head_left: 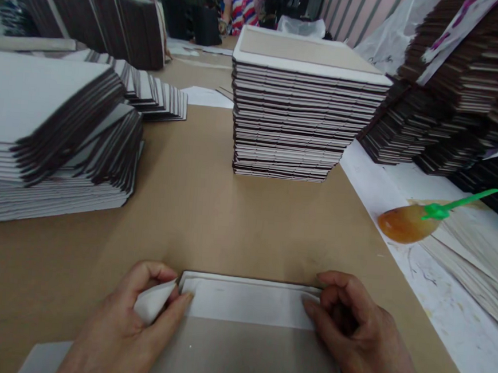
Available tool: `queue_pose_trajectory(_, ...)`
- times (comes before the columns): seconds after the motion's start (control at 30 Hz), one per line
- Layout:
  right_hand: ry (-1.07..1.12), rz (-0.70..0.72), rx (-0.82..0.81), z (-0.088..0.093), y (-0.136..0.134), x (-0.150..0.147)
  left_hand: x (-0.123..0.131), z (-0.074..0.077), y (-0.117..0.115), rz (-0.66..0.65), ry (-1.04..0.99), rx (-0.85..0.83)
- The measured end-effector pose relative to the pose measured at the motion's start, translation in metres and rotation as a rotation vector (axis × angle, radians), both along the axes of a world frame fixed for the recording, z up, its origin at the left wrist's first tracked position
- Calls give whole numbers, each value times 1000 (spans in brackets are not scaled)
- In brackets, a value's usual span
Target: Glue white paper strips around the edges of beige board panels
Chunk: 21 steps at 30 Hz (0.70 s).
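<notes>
A flat rectangular panel (pixel 246 356), grey-beige with a dark edge, lies on the brown table in front of me. Along its far side runs a paler white strip (pixel 248 302). My left hand (pixel 121 323) is closed at the far left corner, thumb on the strip and index finger at the edge. A small folded white piece (pixel 152 303) shows between that thumb and finger; whether it joins the panel I cannot tell. At the far right corner, my right hand (pixel 360 339) pinches the edge, thumb on top, its other fingers curled and partly hidden.
A tall stack of similar panels (pixel 297 115) stands ahead. White-topped panels (pixel 35 101) lie piled at left, dark-edged stacks (pixel 469 71) at back right. An orange-brown bottle with a green stem (pixel 410 223) lies on white paper at right. Another person (pixel 245 5) is behind the table.
</notes>
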State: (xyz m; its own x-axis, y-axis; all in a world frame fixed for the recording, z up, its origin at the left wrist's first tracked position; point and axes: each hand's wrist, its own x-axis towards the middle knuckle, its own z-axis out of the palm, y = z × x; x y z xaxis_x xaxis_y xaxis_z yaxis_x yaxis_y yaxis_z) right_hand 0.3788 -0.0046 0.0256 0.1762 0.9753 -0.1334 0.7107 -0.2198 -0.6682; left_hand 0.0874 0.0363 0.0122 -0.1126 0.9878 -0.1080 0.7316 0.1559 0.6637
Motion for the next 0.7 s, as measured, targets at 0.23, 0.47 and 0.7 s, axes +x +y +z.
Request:
queue_pose_trajectory(0.23,-121,-23,78,-17,0,10,12,17,1,6,-34,-109)
queue_pose_trajectory(0.47,-166,-14,104,-25,-2,16,11,17,1,-10,-35,-158)
queue_pose_trajectory(0.7,-127,7,29,-5,1,4,4,9,0,-65,27,-61)
